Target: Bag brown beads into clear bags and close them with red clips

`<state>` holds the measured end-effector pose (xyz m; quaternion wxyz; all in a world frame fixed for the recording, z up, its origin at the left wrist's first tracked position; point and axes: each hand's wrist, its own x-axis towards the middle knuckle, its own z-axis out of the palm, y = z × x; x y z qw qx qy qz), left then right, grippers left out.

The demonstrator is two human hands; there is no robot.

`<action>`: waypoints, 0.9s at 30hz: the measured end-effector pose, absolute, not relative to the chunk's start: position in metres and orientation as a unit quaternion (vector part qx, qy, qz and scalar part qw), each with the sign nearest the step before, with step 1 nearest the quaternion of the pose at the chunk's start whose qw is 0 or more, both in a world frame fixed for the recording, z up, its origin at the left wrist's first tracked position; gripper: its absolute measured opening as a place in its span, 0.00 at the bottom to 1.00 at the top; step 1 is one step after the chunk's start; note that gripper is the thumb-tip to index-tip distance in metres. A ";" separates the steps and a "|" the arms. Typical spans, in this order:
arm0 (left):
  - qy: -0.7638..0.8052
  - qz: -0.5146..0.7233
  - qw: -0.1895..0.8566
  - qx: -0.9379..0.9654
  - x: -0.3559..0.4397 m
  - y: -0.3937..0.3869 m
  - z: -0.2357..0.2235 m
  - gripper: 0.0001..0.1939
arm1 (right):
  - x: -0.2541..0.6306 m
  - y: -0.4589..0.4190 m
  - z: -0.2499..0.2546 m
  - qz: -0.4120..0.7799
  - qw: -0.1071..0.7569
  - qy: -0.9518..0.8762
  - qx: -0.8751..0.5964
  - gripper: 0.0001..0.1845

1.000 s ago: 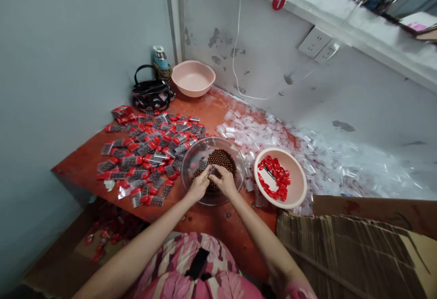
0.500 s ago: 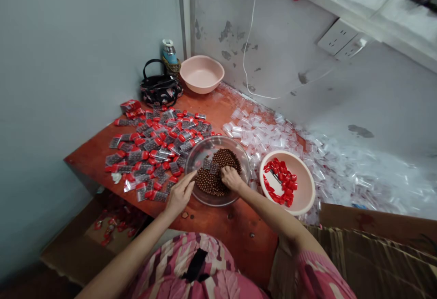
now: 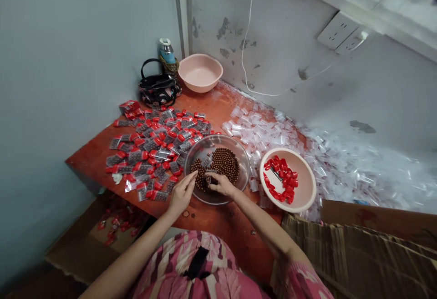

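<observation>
A clear round bowl [image 3: 246, 171] full of small brown balls [image 3: 226, 162] stands in front of me. My right hand [image 3: 221, 184] is low over the balls, thumb and fingers closed on a small clear plastic case [image 3: 209, 177]. At the bowl's left rim is my left hand [image 3: 182, 194], its fingers stretched forward and lying close together; I see nothing held in it. Another small clear case [image 3: 206, 162] lies on the balls just beyond the fingertips. Left of the bowl spreads a pile of filled clear cases with red caps [image 3: 157, 142].
A pale basin [image 3: 309, 190] with red caps [image 3: 285, 176] stands right of the bowl. Clear empty cases [image 3: 262, 128] heap up behind it. Farther back are a pink basin [image 3: 200, 73], a black handbag [image 3: 159, 90] and a bottle [image 3: 166, 52]. An open cardboard box [image 3: 77, 240] sits below left.
My right hand has moved left across the bowl out of the balls, and a clear case now shows at its fingertips. My left hand stays at the rim.
</observation>
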<state>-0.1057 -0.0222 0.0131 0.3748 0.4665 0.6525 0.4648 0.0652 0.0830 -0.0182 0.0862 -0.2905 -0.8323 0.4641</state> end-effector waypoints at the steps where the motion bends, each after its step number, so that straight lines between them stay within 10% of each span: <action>1: 0.640 0.464 0.400 0.463 -0.102 -0.020 0.014 0.21 | 0.068 0.082 -0.011 0.502 0.118 -0.801 -0.305 0.26; 12: 0.552 0.489 0.564 0.372 -0.069 0.016 0.032 0.21 | 0.084 0.075 0.052 0.464 0.245 -0.736 -0.428 0.13; 16: 0.473 0.494 0.654 0.323 -0.072 0.022 0.041 0.22 | 0.103 0.083 0.073 0.480 0.261 -0.752 -0.369 0.25; 27: 0.430 0.421 0.716 0.354 -0.071 0.030 0.057 0.22 | 0.116 0.106 0.107 0.419 0.192 -0.869 -0.178 0.16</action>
